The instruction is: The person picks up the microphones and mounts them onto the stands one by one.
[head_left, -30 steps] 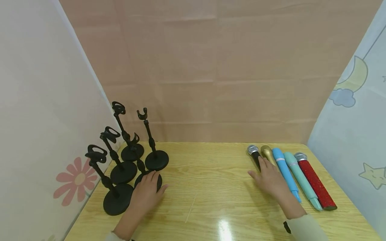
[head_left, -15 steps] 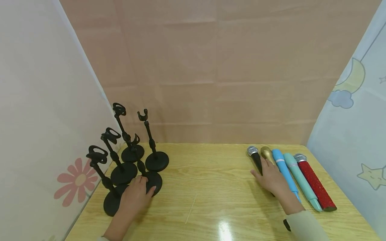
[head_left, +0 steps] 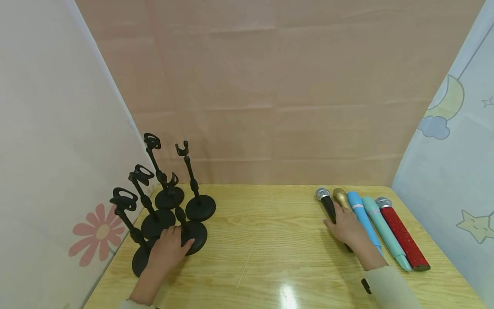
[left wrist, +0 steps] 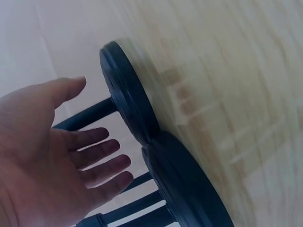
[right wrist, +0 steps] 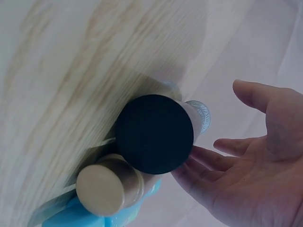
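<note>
My left hand is low over the bases of two black microphone stands at the front left. Its fingers are extended beside the round base of the front right stand, and the left wrist view shows the palm holding nothing. The front left stand's base is partly covered by that hand. On the right, my right hand is over a black microphone with a silver mesh head. In the right wrist view its thumb is spread away and its fingers lie near the microphone's black end; contact is hard to tell.
Several more black stands, among them one at the back, stand close together by the left wall. A gold microphone, a blue one, a mint one and a glittery red one lie side by side at the right.
My left hand has moved left and toward me, off the front right stand's base. My right hand has shifted slightly right and toward me along the black microphone.
</note>
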Available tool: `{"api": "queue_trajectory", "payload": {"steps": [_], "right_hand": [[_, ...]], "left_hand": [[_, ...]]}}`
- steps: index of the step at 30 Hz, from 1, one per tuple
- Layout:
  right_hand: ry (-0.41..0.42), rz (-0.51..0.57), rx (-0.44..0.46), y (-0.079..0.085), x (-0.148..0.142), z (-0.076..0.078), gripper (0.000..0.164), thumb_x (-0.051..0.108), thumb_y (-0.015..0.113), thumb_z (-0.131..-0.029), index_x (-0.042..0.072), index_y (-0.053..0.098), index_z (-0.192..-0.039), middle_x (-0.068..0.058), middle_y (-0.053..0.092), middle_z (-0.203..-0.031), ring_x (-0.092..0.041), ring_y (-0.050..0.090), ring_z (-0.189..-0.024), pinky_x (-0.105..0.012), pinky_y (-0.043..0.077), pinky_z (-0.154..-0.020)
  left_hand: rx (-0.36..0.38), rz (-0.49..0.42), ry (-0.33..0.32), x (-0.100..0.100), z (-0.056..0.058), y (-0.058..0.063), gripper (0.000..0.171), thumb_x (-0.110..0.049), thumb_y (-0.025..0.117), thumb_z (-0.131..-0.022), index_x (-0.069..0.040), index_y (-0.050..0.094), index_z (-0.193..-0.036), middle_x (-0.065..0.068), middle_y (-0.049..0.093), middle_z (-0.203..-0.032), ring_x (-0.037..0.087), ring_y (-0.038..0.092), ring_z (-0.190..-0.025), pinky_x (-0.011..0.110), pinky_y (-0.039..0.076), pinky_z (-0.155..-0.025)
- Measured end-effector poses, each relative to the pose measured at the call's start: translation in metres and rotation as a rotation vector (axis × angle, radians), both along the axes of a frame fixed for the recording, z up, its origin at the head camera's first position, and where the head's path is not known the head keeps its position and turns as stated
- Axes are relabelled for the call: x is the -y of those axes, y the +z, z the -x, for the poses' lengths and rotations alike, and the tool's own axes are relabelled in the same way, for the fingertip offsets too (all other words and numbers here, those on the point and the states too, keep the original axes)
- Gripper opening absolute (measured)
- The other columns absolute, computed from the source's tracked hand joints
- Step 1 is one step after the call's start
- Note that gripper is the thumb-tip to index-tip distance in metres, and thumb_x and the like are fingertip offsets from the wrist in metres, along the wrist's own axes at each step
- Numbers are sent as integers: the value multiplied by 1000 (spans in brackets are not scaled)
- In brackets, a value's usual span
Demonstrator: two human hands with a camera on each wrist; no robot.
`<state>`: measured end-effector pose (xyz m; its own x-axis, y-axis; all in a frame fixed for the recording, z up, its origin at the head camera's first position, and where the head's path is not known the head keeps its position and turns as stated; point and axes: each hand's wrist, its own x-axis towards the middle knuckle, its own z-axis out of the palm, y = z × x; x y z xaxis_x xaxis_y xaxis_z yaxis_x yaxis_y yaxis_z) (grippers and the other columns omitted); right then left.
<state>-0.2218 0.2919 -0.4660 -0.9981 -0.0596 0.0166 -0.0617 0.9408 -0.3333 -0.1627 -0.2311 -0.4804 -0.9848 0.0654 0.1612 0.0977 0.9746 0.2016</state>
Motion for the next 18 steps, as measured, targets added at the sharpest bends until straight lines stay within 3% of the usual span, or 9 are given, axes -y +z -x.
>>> {"api": "queue_trajectory", "payload": {"steps": [10, 18], "right_hand": [[-5, 11, 38, -1, 0, 7, 78, 30, 59, -101, -18, 23, -151, -49, 36, -140, -64, 38, -127, -70, 40, -99], [-12, -17, 53, 0, 2, 12, 77, 29, 59, -101, -20, 23, -149, -49, 38, -138, -65, 42, -124, -68, 42, -97]], "left_hand": [[180, -74, 8, 9, 12, -10, 82, -52, 66, -95, 15, 48, -140, 34, 45, -144, 51, 41, -134, 62, 44, -101], [269, -115, 14, 12, 20, -10, 90, -58, 64, -94, 15, 45, -143, 35, 36, -152, 52, 35, -139, 65, 42, -102]]}}
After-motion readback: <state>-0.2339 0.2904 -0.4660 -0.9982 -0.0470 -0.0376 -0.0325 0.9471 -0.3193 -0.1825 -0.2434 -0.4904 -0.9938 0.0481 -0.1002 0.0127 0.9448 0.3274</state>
